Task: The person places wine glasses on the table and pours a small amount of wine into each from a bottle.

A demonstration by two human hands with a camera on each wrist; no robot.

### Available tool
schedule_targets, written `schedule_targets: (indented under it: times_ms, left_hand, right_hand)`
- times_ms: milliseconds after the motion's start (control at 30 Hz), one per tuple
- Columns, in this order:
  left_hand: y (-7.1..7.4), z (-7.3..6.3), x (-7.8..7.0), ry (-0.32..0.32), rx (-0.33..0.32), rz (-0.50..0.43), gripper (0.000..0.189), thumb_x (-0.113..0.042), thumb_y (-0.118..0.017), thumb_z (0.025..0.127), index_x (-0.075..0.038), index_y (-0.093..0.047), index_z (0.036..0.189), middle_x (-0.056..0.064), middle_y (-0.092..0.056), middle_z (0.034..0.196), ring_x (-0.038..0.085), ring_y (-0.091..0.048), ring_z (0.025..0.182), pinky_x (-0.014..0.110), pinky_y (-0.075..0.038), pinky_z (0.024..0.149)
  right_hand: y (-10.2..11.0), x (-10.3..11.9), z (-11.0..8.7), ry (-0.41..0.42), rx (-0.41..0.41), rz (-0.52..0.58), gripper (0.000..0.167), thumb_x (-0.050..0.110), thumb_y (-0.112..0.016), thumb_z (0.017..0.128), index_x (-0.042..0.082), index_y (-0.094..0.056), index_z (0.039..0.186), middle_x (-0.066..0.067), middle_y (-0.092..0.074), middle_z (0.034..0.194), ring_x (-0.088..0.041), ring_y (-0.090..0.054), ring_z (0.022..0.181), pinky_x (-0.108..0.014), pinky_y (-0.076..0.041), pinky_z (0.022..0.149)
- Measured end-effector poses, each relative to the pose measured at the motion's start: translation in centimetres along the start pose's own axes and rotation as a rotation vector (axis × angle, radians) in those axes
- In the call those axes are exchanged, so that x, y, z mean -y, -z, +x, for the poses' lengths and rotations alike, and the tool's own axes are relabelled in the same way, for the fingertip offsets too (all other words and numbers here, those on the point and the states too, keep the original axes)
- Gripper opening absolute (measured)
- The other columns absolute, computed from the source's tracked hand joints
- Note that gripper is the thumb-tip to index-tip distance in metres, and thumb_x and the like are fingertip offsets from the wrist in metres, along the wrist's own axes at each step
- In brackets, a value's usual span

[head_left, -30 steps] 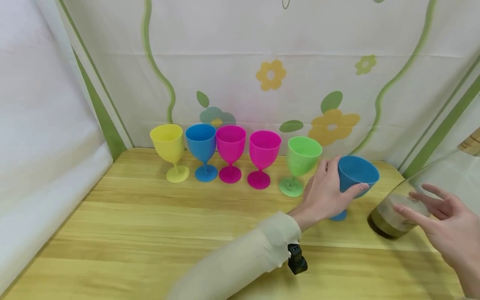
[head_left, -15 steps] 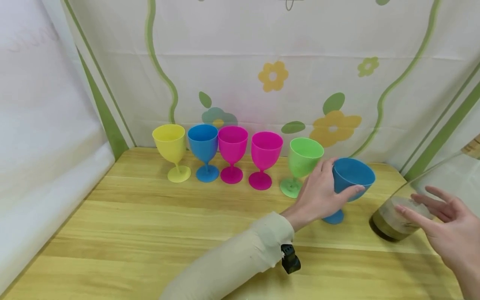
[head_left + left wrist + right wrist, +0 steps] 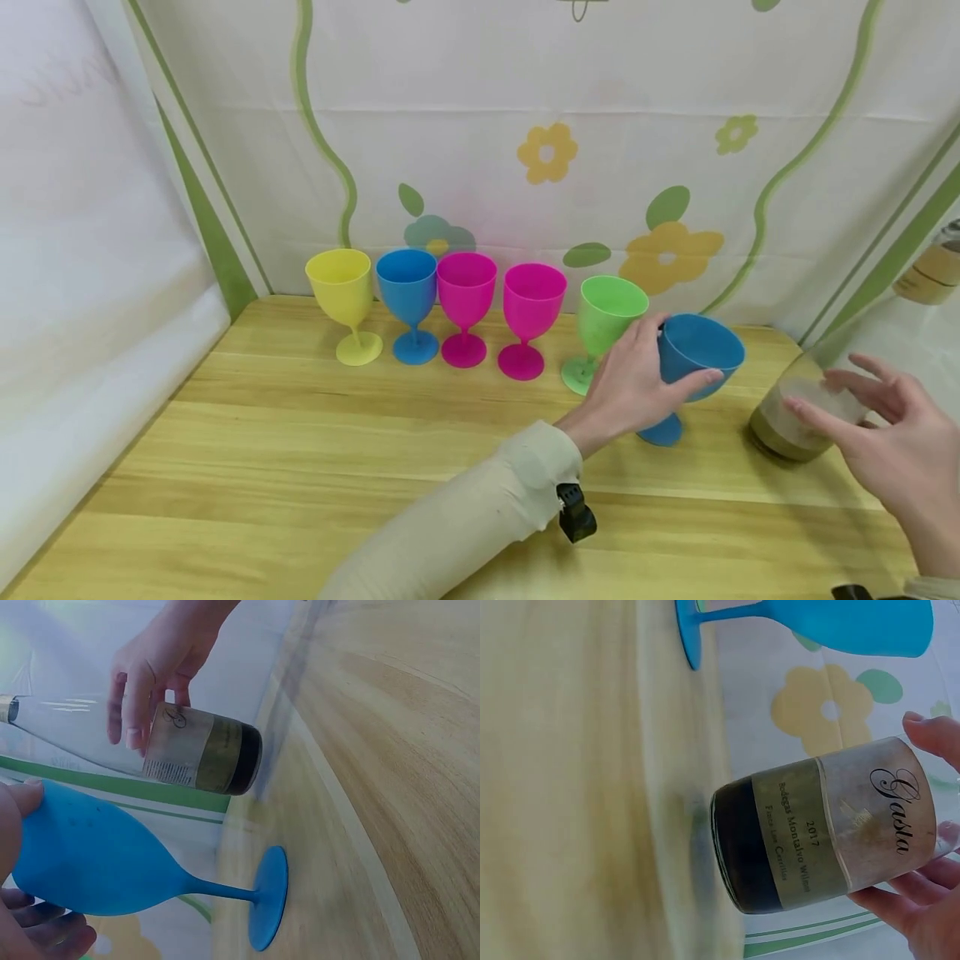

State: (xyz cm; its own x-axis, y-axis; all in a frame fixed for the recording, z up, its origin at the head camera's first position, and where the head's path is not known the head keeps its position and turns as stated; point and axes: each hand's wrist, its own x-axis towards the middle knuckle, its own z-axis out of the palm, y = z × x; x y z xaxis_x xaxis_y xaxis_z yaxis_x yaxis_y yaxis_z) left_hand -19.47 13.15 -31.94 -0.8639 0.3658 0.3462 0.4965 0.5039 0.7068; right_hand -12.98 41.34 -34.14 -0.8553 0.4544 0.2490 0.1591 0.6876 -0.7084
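Both hands are occupied toward the right side of the wooden table (image 3: 322,475). From the head view, the left hand (image 3: 622,379) wraps the bowl of a blue goblet (image 3: 697,354), its thumb across the near side, so that the goblet leans to the right. The right hand (image 3: 900,450) curves around a glass bottle (image 3: 806,385), thumb and fingers parted by its width; the bottle tilts, base toward the goblet and neck up to the right. Left of the hands, five goblets stand upright in a row before a flowered cloth (image 3: 450,75): a yellow goblet (image 3: 342,292), a second blue goblet (image 3: 408,293), a pink goblet (image 3: 465,292), another pink goblet (image 3: 532,302) and a green goblet (image 3: 603,321), this last just beside the left hand.

In the left wrist view, the left thumb lies at the held goblet's rim, with bent fingers on the opposite side of the bowl. The bottle is near but apart from it, the right fingers on its body.

In the right wrist view, the right thumb and fingers grasp the bottle from opposite sides, beside its label (image 3: 892,810).
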Motion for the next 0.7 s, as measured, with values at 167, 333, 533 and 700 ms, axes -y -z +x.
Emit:
schedule_targets:
  times_ms: [167, 333, 533, 700]
  left_hand:
    - [0.0, 0.0, 0.0, 0.015, 0.027, -0.037, 0.088, -0.065, -0.072, 0.093, -0.024, -0.036, 0.162, -0.008, -0.057, 0.149, 0.009, -0.063, 0.125, 0.022, -0.056, 0.092]
    - [0.1, 0.0, -0.1, 0.015, 0.006, -0.047, 0.087, -0.063, -0.072, 0.094, -0.023, -0.037, 0.163, -0.006, -0.059, 0.15, 0.01, -0.064, 0.126, 0.021, -0.056, 0.092]
    - [0.5, -0.1, -0.2, 0.017, -0.021, -0.046, 0.084, -0.061, -0.075, 0.092, -0.023, -0.042, 0.159, -0.005, -0.061, 0.146, 0.009, -0.063, 0.123, 0.019, -0.056, 0.09]
    - [0.7, -0.5, -0.2, 0.017, -0.023, -0.07, 0.085, -0.062, -0.076, 0.09, -0.025, -0.042, 0.159, -0.006, -0.061, 0.144, 0.009, -0.063, 0.122, 0.018, -0.055, 0.088]
  right_hand:
    - [-0.3, 0.7, 0.9, 0.102, -0.11, -0.012, 0.091, 0.033, -0.091, 0.085, 0.03, -0.041, 0.161, 0.049, -0.05, 0.103, 0.018, -0.051, 0.114, -0.003, -0.034, 0.08]
    - [-0.8, 1.2, 1.6, 0.224, -0.234, 0.049, 0.09, 0.016, -0.097, 0.075, 0.031, -0.054, 0.153, 0.043, -0.055, 0.106, 0.022, -0.051, 0.099, 0.0, -0.035, 0.079]
    - [-1.5, 1.5, 2.0, 0.389, -0.331, 0.032, 0.094, 0.005, -0.097, 0.068, 0.029, -0.058, 0.151, 0.048, -0.051, 0.112, 0.027, -0.047, 0.105, -0.001, -0.033, 0.088]
    - [-1.6, 1.2, 2.6, 0.523, -0.366, 0.05, 0.095, 0.001, -0.098, 0.056, 0.035, -0.067, 0.139, 0.051, -0.051, 0.112, 0.027, -0.048, 0.105, 0.0, -0.033, 0.086]
